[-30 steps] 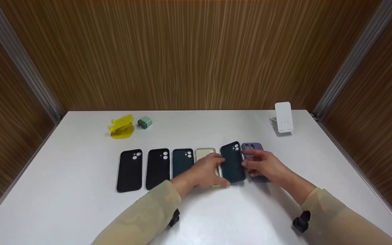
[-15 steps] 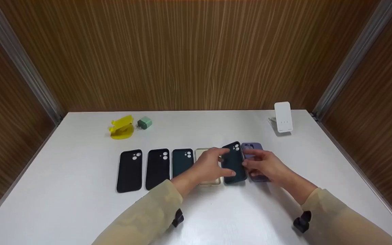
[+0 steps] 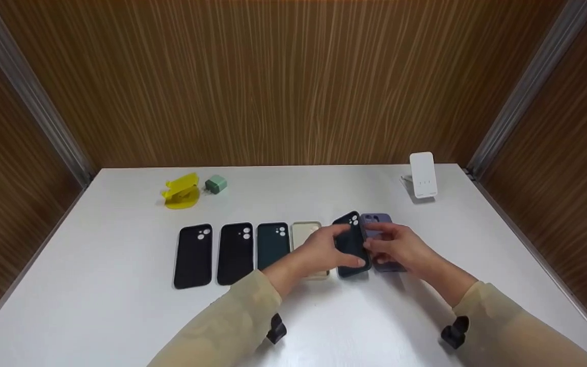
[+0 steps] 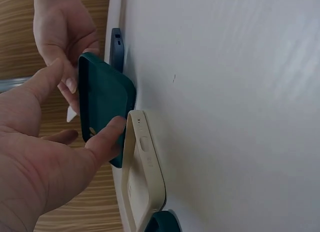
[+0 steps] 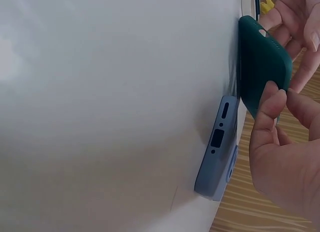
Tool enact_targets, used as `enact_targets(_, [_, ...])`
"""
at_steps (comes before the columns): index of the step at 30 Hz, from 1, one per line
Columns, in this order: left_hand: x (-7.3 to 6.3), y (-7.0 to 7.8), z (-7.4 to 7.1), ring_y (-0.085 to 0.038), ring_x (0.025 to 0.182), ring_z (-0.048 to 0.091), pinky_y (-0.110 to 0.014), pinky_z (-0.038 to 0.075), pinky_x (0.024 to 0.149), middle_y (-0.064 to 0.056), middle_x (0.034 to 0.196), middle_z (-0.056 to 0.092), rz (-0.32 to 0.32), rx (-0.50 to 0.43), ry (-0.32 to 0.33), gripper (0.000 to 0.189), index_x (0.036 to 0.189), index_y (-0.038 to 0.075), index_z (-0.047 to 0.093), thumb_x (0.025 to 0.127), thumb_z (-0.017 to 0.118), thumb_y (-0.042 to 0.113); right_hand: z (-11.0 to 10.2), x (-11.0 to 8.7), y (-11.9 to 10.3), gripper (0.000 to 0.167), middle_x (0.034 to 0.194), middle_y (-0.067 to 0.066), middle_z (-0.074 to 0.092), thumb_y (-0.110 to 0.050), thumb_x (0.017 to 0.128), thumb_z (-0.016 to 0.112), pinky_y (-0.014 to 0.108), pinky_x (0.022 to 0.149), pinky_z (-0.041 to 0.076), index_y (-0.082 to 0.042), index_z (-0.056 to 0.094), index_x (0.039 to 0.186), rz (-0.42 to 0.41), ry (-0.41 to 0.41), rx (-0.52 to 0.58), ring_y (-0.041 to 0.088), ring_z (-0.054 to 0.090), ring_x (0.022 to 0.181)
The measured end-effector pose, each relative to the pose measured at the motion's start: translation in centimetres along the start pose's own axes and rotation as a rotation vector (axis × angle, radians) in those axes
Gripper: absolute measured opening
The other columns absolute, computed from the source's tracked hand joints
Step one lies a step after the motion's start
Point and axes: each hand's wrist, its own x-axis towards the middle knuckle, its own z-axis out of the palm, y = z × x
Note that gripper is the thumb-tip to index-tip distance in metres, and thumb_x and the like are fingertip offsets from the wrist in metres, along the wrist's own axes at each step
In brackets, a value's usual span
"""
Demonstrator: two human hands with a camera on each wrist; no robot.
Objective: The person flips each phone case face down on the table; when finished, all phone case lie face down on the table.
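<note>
On the white table (image 3: 95, 316), the tilted green case (image 3: 353, 245), just right of the cream case (image 3: 303, 232), is pinched by the right hand (image 3: 400, 247); the left hand (image 3: 319, 251) (thumb and fingers apart) has reached further across, so the right seemingly supports it.

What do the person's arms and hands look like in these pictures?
The left hand and right hand are ungloved. The left sleeve and right sleeve are long and beige, with faint mottling on the left. A small black attachment shows beneath each sleeve.
</note>
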Motion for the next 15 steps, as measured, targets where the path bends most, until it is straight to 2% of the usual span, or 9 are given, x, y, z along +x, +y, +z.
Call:
enact_targets(5, [-0.09, -0.07, 0.20, -0.028, 0.143, 0.049, -0.044, 0.041, 0.118, -0.014, 0.159, 0.050, 0.002, -0.043, -0.012, 0.091, 0.160, 0.012, 0.048, 0.084, 0.093, 0.029, 0.01, -0.06, -0.05, 0.064, 0.119, 0.014, 0.068, -0.018, 0.103, 0.073, 0.031, 0.085, 0.059, 0.000, 0.046, 0.158, -0.022, -0.013, 0.007, 0.023, 0.066, 0.098])
enact_targets(10, [-0.06, -0.46, 0.32, -0.027, 0.136, 0.056, -0.041, 0.045, 0.114, -0.015, 0.151, 0.058, 0.021, -0.100, -0.014, 0.092, 0.160, 0.008, 0.046, 0.083, 0.093, 0.024, 0.12, -0.16, -0.12, 0.066, 0.123, 0.015, 0.069, -0.017, 0.102, 0.073, 0.031, 0.084, 0.059, 0.000, 0.045, 0.159, -0.034, -0.025, 0.023, 0.022, 0.066, 0.098])
enact_targets(13, [-0.03, -0.70, 0.31, -0.027, 0.135, 0.057, -0.040, 0.046, 0.112, -0.015, 0.148, 0.059, 0.022, -0.142, -0.016, 0.092, 0.161, 0.008, 0.045, 0.084, 0.093, 0.021, 0.23, -0.23, -0.24, 0.068, 0.125, 0.015, 0.069, -0.017, 0.102, 0.072, 0.031, 0.082, 0.059, -0.001, 0.042, 0.161, -0.033, -0.043, 0.043, 0.022, 0.066, 0.097])
enact_targets(15, [-0.06, -0.78, 0.25, -0.029, 0.137, 0.055, -0.039, 0.047, 0.112, -0.015, 0.150, 0.057, 0.021, -0.189, -0.023, 0.092, 0.162, 0.009, 0.044, 0.084, 0.093, 0.018, 0.31, -0.19, -0.33, 0.070, 0.121, 0.014, 0.070, -0.017, 0.102, 0.073, 0.030, 0.080, 0.059, -0.002, 0.041, 0.162, -0.031, -0.062, 0.057, 0.021, 0.065, 0.094])
